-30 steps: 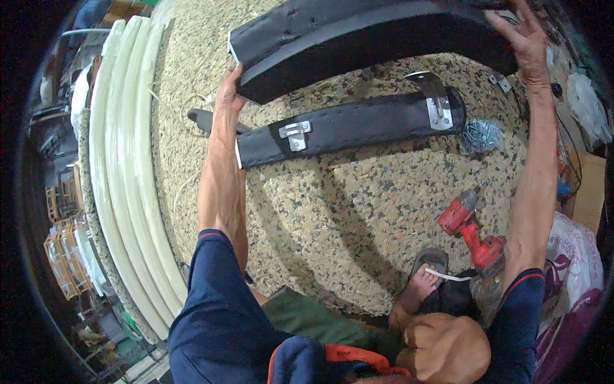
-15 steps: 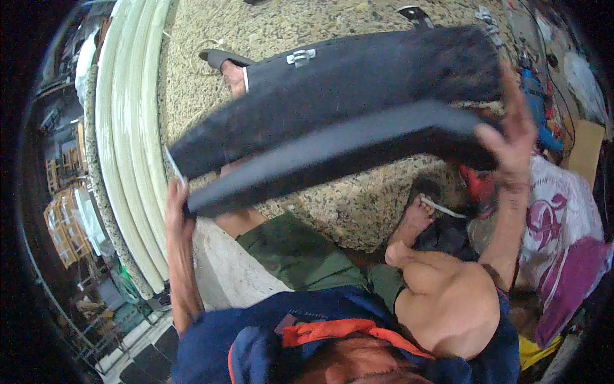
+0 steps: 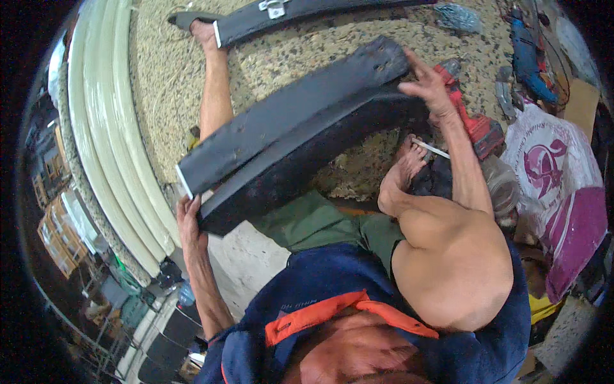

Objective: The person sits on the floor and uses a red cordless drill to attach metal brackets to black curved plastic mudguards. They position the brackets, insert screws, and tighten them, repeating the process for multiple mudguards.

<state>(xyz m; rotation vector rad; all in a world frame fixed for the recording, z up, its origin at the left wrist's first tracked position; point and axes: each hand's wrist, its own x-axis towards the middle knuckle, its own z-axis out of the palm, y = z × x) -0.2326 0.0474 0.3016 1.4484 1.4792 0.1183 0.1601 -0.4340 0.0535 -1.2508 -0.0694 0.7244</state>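
Note:
My two hands hold a long black curved panel (image 3: 300,121) between them, raised over the floor and slanting up to the right. It has a white edge at its left end and a folded lower flange (image 3: 281,166). I cannot tell whether the flange is a separate piece. My left hand (image 3: 189,221) is closed round the left end, its fingertips by the white edge. At the other end, my right hand (image 3: 432,89) grips the corner with thumb and fingers. Farther off, a similar black piece (image 3: 320,14) with a metal bracket (image 3: 273,9) lies on the floor.
A red power drill (image 3: 476,121) lies right of my right hand, with a blue power tool (image 3: 531,57) beyond it. A white and purple bag (image 3: 550,166) is on the right. Pale wrapped lengths (image 3: 109,128) run down the left. My bare foot (image 3: 406,163) is below the panel.
The held black panel has come nearer, and floor now shows between it and the far piece. My right hand has moved left, and the red drill has come into fuller view.

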